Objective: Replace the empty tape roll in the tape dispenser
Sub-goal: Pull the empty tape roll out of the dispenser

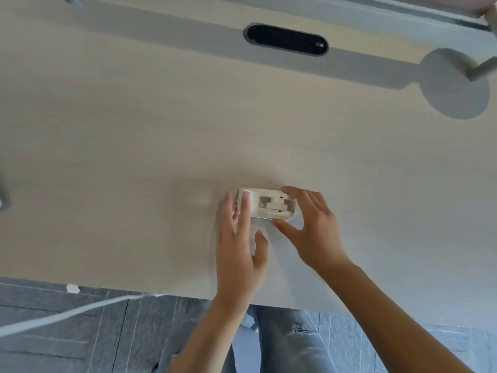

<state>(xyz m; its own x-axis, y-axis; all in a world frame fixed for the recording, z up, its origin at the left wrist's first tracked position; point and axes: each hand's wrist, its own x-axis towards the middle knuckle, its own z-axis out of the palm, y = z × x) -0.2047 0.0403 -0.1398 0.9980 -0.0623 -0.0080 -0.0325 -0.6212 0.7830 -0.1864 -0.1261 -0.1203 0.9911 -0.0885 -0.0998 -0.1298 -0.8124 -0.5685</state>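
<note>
Both hands are out over the desk, coming in from the bottom edge with bare forearms. The left hand (239,235) is flat and spread, fingers pointing away from the body, with a couple of fingertips (245,200) laid on the left end of the small white plastic tape dispenser (266,204) and the thumb sticking out to the right below it. The right hand (309,227) is cupped around the dispenser's right end, fingers curled over the far side and thumb at the near edge, so it brackets it more than squeezes it; can't tell if it's really gripping.

The dispenser sits on a pale wood-grain desk top (134,130), near the front edge, about centre. Further back there's a dark oval cable grommet (286,40) set in the desk, and a grey round lamp base (454,84) at the right. Below the desk edge: grey floor, a white cable (67,314), and legs in faded blue jeans (290,343).

The dispenser's long axis runs left to right, open top facing up, showing the white hub inside.
</note>
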